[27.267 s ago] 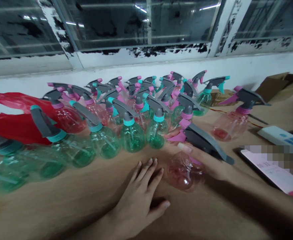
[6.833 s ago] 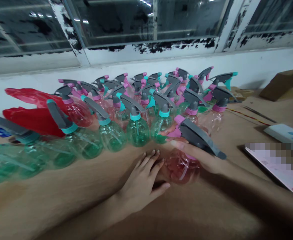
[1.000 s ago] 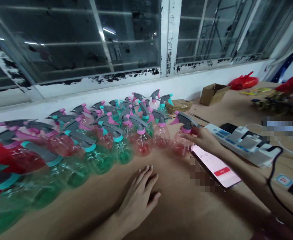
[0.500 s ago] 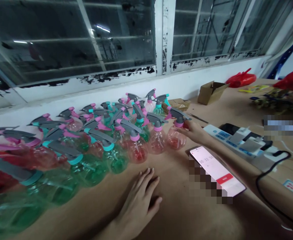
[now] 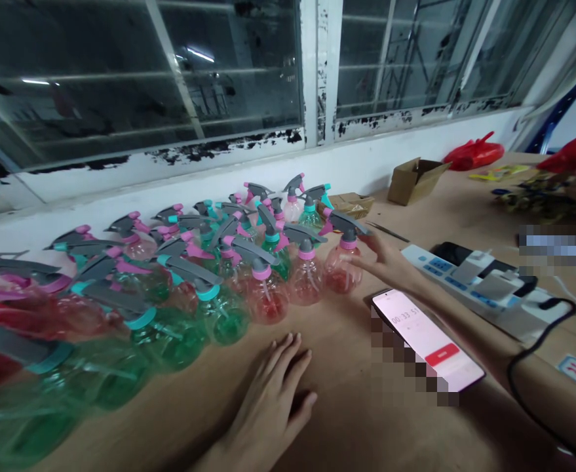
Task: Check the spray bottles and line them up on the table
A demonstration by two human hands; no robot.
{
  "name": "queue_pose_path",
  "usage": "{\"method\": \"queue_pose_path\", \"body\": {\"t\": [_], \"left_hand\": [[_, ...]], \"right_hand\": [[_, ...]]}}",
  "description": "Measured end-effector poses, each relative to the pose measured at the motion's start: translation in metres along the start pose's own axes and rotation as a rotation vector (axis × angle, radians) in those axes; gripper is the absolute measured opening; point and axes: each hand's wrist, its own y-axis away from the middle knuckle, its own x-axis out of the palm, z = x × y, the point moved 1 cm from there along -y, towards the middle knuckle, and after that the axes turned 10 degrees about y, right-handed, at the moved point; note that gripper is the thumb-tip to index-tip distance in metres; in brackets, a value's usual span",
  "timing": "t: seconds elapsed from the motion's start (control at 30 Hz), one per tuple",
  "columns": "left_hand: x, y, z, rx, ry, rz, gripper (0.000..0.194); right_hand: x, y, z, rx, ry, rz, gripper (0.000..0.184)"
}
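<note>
My left hand (image 5: 272,393) lies on the brown tabletop with its fingers stretched out, holding nothing. Beyond its fingertips, a round spray bottle (image 5: 268,298) with a pink collar and red liquid stands upright. My right hand (image 5: 381,259) is beside the rightmost red spray bottle (image 5: 344,272), which has a pink collar and grey trigger head. Thumb and fingers are spread apart at its neck and shoulder; the thumb overlaps the clear wall. Left of it stands another pink-collared bottle (image 5: 307,278). A green spray bottle (image 5: 225,318) with a turquoise collar is farther left.
Many more red and green spray bottles crowd the left side towards the wall. A lit phone (image 5: 428,337) showing a timer lies beside my right forearm. Behind it are a power strip (image 5: 464,275) with plugs and a black cable (image 5: 514,367). An open cardboard box (image 5: 415,180) stands farther back.
My right thumb and fingers have spread farther apart around the rightmost bottle, which stays in place. My left hand rests as before. The view has shifted slightly.
</note>
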Motion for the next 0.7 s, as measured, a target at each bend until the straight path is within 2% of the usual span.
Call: {"method": "queue_pose_path", "body": {"t": [0.13,0.27,0.33,0.4,0.5,0.7], "left_hand": [[0.002,0.001,0.001,-0.006,-0.009,-0.009,0.05],[0.002,0.001,0.0,0.001,-0.022,-0.026,0.053],[0.002,0.0,0.0,0.008,-0.025,-0.034,0.054],[0.002,0.0,0.0,0.009,-0.022,-0.043,0.055],[0.002,0.001,0.0,0.004,-0.023,-0.052,0.056],[0.001,0.001,0.0,0.008,-0.065,-0.042,0.056]], "right_hand": [[-0.004,0.064,-0.012,0.139,0.165,-0.018,0.099],[-0.003,0.146,-0.014,0.258,0.504,-0.032,0.112],[-0.002,0.174,-0.008,0.352,0.553,-0.114,0.116],[-0.001,0.188,-0.003,0.423,0.579,-0.161,0.108],[0.001,0.191,-0.006,0.454,0.612,-0.182,0.1],[0.004,0.188,-0.038,0.291,0.583,-0.321,0.083]]}}
